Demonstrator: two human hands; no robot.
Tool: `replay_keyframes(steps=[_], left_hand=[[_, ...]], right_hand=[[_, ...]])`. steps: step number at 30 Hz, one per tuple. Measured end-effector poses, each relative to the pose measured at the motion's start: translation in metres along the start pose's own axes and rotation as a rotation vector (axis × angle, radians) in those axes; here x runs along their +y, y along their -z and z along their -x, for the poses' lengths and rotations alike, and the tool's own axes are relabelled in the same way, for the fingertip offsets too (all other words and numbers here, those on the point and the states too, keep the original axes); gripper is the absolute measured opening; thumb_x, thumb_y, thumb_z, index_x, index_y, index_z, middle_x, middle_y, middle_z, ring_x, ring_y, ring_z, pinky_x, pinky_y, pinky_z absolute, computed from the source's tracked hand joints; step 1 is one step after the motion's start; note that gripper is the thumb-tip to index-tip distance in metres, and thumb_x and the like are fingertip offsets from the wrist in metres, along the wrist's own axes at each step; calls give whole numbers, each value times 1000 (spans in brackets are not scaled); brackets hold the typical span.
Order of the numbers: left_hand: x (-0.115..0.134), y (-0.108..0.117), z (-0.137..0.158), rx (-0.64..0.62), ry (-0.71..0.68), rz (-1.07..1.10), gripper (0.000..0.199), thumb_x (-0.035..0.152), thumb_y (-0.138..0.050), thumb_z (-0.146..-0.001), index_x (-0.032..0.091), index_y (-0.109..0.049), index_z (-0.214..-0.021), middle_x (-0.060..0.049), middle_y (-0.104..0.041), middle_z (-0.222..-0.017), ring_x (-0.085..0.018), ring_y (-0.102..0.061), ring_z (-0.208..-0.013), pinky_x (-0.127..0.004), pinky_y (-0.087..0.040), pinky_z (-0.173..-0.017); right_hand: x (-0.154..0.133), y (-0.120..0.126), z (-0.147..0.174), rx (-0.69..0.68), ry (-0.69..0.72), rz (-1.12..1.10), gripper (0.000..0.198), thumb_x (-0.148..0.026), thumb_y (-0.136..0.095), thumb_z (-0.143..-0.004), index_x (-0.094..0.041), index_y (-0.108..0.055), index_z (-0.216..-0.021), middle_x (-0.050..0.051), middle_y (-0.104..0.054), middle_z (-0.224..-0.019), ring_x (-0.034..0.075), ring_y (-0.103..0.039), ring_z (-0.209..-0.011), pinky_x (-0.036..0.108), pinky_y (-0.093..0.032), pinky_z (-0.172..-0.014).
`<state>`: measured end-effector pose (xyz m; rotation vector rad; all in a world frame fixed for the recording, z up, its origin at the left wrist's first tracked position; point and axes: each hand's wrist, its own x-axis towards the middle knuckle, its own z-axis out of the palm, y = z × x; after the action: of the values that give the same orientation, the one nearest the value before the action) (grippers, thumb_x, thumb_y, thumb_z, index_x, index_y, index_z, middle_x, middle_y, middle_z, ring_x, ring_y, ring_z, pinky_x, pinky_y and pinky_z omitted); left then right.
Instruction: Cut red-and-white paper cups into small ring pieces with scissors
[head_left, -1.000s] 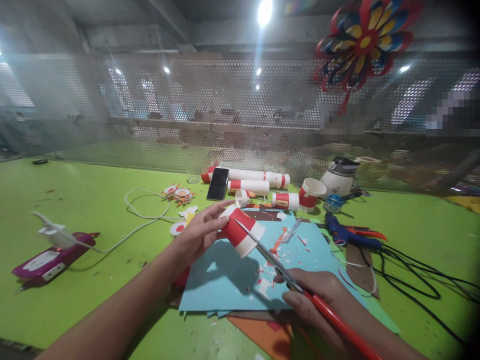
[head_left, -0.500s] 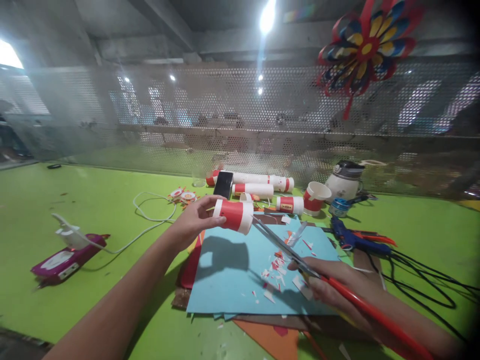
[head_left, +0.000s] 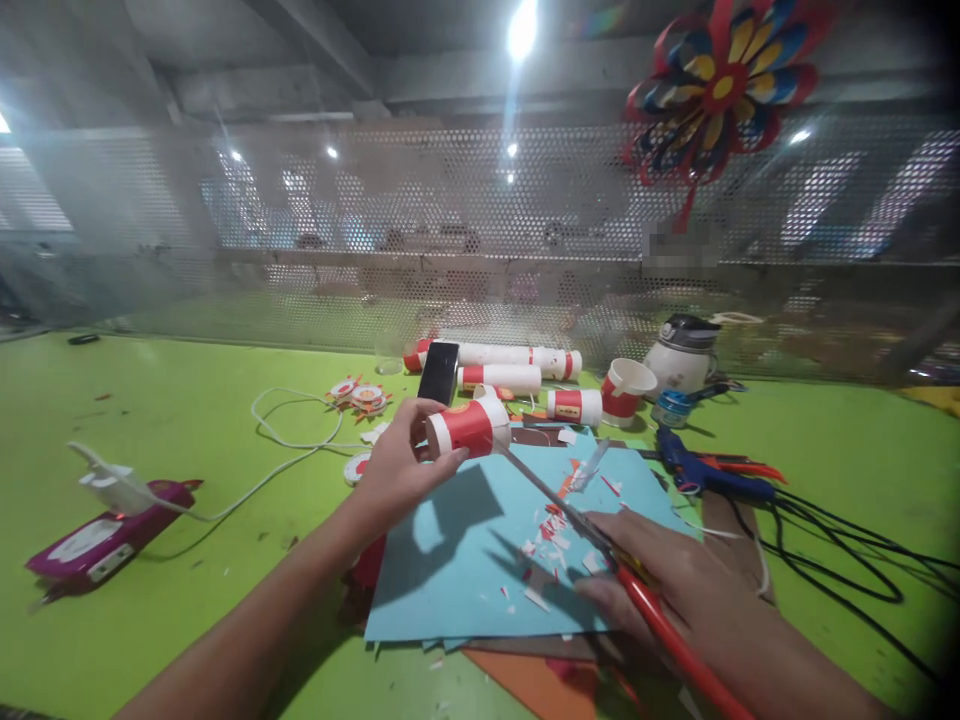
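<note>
A red and white paper cup [head_left: 471, 428] lies sideways in my left hand [head_left: 409, 450], held between thumb and fingers above the blue paper. My right hand [head_left: 660, 565] is closed around a pair of scissors [head_left: 637, 590] with red handles. The long metal blades point up and left, and their tips touch or overlap the cup's right end; I cannot tell whether they cut into it. Beneath both hands lies a stack of light blue paper [head_left: 427, 590], strewn with small red and white scraps [head_left: 551, 530].
Behind the paper are a phone [head_left: 439, 372], paper rolls [head_left: 499, 378], another cup [head_left: 627, 390], a blue jar [head_left: 671, 407] and a kettle [head_left: 681, 355]. A blue glue gun [head_left: 705, 470] with black cable lies right. Left is a purple power strip [head_left: 112, 535] with a white cord.
My left hand has turned the cup, so its printed emblem and right-hand rim show differently. My right hand has shifted slightly, keeping the scissor tips at the cup's end. The view moved a little.
</note>
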<state>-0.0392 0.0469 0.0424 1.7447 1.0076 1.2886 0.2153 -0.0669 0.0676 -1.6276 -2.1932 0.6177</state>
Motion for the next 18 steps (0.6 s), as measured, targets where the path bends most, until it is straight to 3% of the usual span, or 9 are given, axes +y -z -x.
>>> replay_keyframes(steps=[6, 11, 18], left_hand=[[5, -7, 6, -1, -77, -99, 45, 29, -68, -75, 19, -53, -116, -12, -59, -117, -22, -63, -92, -39, -53, -80], [3, -16, 12, -10, -42, -91, 48, 30, -67, -74, 16, -51, -117, -14, -63, -112, -23, -65, -91, -43, -54, -83], [4, -27, 15, -25, 12, -118, 60, 33, -64, -75, 11, -46, -128, -20, -56, -125, -29, -62, -103, -47, -51, -87]], right_hand=[[-2, -8, 2, -9, -42, 15, 42, -56, -43, -91, -29, -56, -120, 7, -61, -108, 24, -59, -100, 39, -46, -86], [6, -23, 4, 61, -117, 171, 50, -61, -42, -88, -28, -50, -125, 11, -55, -109, 30, -57, -98, 50, -47, -82], [15, -31, 0, 177, 58, 334, 45, -51, -44, -92, -20, -49, -124, 9, -50, -91, 26, -55, -77, 45, -49, -67]])
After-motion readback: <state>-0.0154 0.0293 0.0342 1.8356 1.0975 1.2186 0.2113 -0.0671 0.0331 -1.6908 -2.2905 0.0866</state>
